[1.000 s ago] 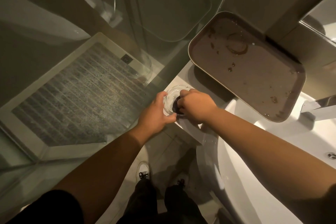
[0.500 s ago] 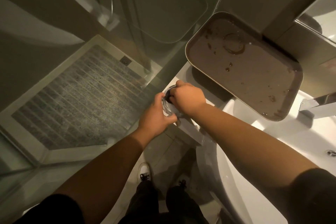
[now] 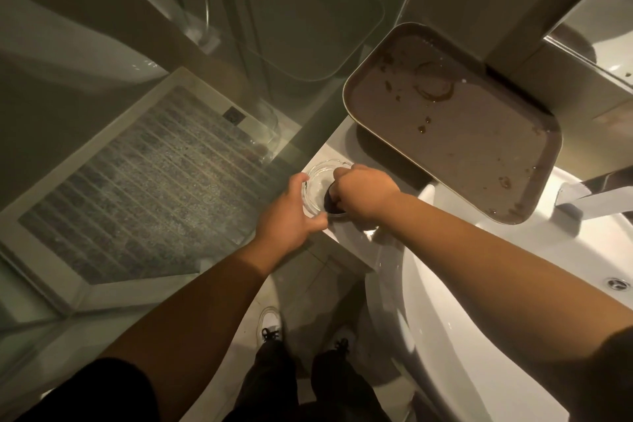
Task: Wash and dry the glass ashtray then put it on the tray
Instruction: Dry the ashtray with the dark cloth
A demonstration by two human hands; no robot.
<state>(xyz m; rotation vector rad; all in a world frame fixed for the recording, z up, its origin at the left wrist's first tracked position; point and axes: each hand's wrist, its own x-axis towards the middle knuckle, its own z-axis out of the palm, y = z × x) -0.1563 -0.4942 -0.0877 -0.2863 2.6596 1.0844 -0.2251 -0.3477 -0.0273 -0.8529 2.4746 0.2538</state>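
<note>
The drying step looks in hand: the left hand point(image 3: 291, 212) grips the rim of the glass ashtray point(image 3: 320, 181) on the counter corner, while the right hand point(image 3: 363, 193) is fisted on what seems a dark cloth point(image 3: 330, 204) inside it. Next, lift it to the stained tray point(image 3: 455, 120) beyond the right hand; nothing blocks the way.

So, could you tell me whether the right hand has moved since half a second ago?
Yes. The right hand has shifted toward the person, from the ashtray's far rim to its near side, judged against the white ledge.
</note>
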